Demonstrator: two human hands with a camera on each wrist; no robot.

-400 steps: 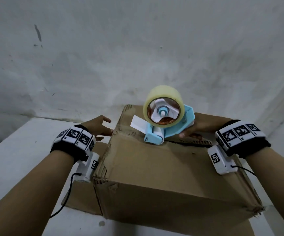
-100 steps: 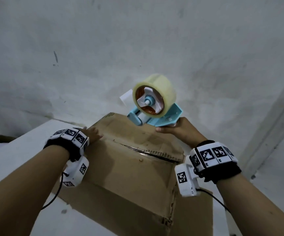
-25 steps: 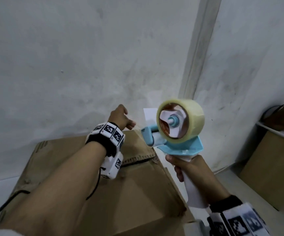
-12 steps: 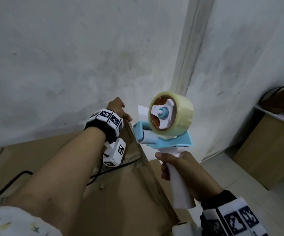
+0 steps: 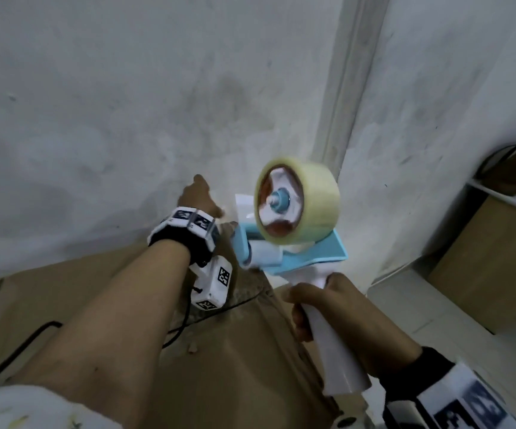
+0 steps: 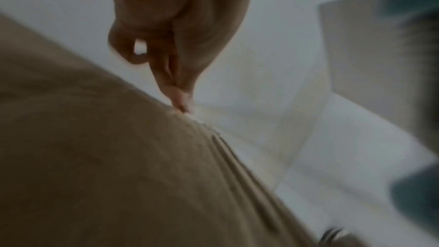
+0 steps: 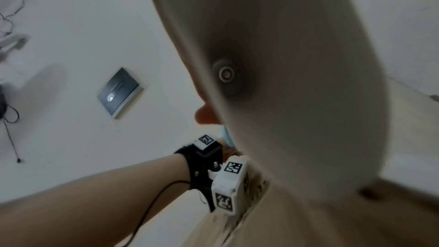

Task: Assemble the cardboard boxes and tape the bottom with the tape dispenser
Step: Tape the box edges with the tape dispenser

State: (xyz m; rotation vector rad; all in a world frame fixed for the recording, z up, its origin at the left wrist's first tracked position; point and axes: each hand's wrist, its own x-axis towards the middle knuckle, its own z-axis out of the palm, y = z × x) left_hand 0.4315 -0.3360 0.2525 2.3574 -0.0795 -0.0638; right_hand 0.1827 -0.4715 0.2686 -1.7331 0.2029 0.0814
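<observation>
Gripping tape dispenser point(image 5: 294, 230) handle, right hand point(image 5: 340, 311); left hand point(image 6: 175, 31) fingers' grasp on cardboard box point(image 5: 244, 366) edge blurred, unclear.

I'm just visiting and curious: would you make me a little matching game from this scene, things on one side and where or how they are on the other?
Things:
1. tape dispenser
2. left hand
3. cardboard box
4. right hand

States:
A. fingers pinched at the box's far edge
B. lies under both arms
C. grips the white handle
D. held up in the air

Pairs: 1-D, 2-A, 3-B, 4-C
</observation>
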